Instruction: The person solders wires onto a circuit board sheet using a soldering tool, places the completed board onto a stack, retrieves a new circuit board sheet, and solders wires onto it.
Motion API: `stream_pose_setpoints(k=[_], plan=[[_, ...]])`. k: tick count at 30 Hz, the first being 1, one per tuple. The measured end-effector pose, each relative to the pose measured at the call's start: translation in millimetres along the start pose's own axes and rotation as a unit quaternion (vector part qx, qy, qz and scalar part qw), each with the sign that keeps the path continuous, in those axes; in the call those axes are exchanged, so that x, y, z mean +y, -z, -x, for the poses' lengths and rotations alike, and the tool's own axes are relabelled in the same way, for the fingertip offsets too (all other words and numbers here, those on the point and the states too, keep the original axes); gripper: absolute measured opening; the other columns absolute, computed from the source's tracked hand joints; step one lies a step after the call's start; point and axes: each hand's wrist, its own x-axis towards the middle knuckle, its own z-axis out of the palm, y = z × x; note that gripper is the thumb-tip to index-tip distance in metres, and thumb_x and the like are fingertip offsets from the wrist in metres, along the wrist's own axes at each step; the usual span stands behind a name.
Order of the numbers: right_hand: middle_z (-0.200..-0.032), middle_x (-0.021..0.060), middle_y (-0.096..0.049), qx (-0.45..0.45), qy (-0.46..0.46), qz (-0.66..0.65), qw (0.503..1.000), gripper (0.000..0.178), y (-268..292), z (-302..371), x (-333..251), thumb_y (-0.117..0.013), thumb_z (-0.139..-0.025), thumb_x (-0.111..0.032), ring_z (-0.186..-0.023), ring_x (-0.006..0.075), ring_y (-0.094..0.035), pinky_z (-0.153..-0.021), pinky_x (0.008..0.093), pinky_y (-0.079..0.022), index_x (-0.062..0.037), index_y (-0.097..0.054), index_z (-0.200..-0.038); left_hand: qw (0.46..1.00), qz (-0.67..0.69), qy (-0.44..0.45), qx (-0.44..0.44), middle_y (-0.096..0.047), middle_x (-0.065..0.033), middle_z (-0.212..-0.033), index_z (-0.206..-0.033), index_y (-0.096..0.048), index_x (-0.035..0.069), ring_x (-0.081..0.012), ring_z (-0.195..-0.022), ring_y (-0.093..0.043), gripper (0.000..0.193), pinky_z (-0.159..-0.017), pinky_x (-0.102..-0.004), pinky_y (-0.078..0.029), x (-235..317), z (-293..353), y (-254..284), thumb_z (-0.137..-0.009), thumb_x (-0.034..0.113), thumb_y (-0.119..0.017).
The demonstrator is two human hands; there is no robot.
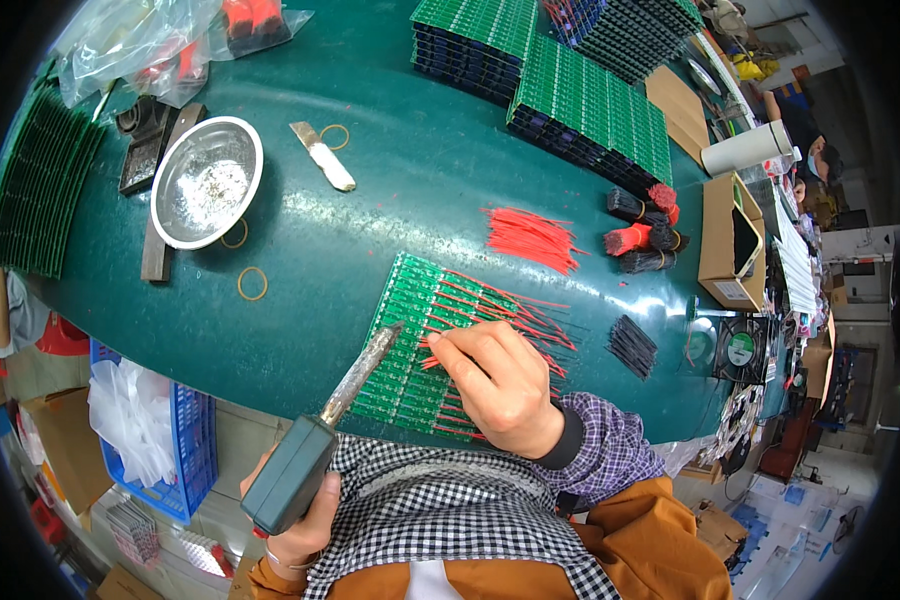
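My left hand [315,525] is wrapped round the dark green handle of a soldering iron [298,468]. The iron's tip rests at or just above a green circuit board panel [390,390] lying flat on the table. Over the panel's right part, my right hand [500,390] pinches a thin red wire [427,343], its fingertips close to the iron's tip. Several red wires run in rows from the panel toward the right, partly covered by this hand. A pile of loose red wires [530,238] lies beyond it, and a small heap of black wires [632,346] is to its right.
A white bowl [253,190] and a white-wrapped blade [322,160] stand at the left. Stacked green boards [600,105] rise at the back, more [40,180] at far left. Wire bundles [645,235], a cardboard box [725,245] and a fan [742,348] line the right.
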Motion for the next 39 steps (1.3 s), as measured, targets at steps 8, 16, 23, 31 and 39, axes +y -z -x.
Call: stream_pose_setpoints(k=[8, 16, 23, 31, 39], plan=[[-0.096, 0.0110, -0.072, -0.009, -0.013, -0.013, 1.000, 0.036, 0.4, 0.3, -3.2, -0.075, -0.071, 0.000, -0.084, 0.0248, -0.069, -0.068, 0.0355, -0.057, 0.0049, -0.075, -0.106, 0.999, -0.014, -0.038, -0.023, -0.071, -0.0171, -0.090, -0.105, -0.075, -0.006, -0.0283, -0.071, -0.071, 0.033, -0.062, -0.0366, -0.055, 1.5, -5.1, -1.0, -0.077, 0.010, -0.082], [-0.098, 0.0106, -0.068, -0.015, 0.003, -0.007, 1.000, 0.035, -1.7, 1.2, -1.5, -0.075, -0.073, -0.003, -0.086, 0.0243, -0.067, -0.067, 0.0346, -0.055, 0.0062, -0.072, -0.106, 0.997, -0.019, -0.060, -0.043, -0.070, -0.0158, -0.087, -0.101, -0.075, -0.005, -0.0267, -0.066, -0.069, 0.029, -0.058, -0.0355, -0.053, -0.3, -8.2, -1.1, -0.077, 0.010, -0.081], [-0.099, 0.0108, -0.068, -0.015, 0.001, -0.003, 1.000, 0.037, -1.6, 2.2, -1.3, -0.074, -0.071, -0.003, -0.086, 0.0246, -0.067, -0.069, 0.0348, -0.057, 0.0061, -0.072, -0.106, 0.996, -0.032, -0.069, -0.053, -0.069, -0.0147, -0.085, -0.099, -0.074, -0.005, -0.0269, -0.063, -0.067, 0.027, -0.057, -0.0352, -0.051, -1.2, -8.9, -1.4, -0.076, 0.009, -0.080], [-0.099, 0.0106, -0.068, -0.021, -0.001, -0.003, 1.000, 0.035, -0.6, 1.8, -2.3, -0.075, -0.073, -0.003, -0.087, 0.0246, -0.067, -0.069, 0.0350, -0.056, 0.0056, -0.072, -0.107, 0.999, -0.031, -0.033, -0.026, -0.070, -0.0179, -0.088, -0.098, -0.074, -0.005, -0.0319, -0.068, -0.068, 0.028, -0.062, -0.0390, -0.053, -13.5, 6.8, 6.0, -0.074, 0.009, -0.079], [-0.100, 0.0108, -0.069, -0.014, 0.000, 0.000, 1.000, 0.034, -1.2, 2.3, -3.0, -0.075, -0.075, -0.003, -0.087, 0.0246, -0.067, -0.070, 0.0348, -0.056, 0.0056, -0.072, -0.107, 1.000, -0.026, 0.008, -0.013, -0.071, -0.0187, -0.090, -0.100, -0.074, -0.005, -0.0317, -0.071, -0.069, 0.030, -0.063, -0.0384, -0.054, -10.3, 9.5, 4.9, -0.076, 0.011, -0.080]])
